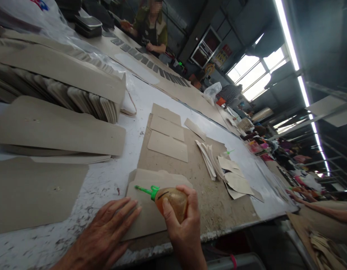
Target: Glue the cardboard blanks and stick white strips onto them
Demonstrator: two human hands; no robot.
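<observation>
A glue bottle [176, 202] with a green nozzle is squeezed in my right hand [186, 221], its tip pointing left over a beige cardboard piece [151, 221]. My left hand [106, 232] lies flat with fingers stretched on the left edge of that piece. Beyond it, several smaller beige pieces [168, 144] overlap in a column on a stained brown board [207, 198]. To their right are a fanned bundle of strips [208, 161] and several cream pieces [238, 183].
Large beige panels [58, 127] and a tall stack of folded pieces [63, 71] occupy the left of the white table [134, 97]. Across it, a person [152, 30] stands by a row of dark pieces [162, 73]. Another person's arm [325, 212] reaches in at right.
</observation>
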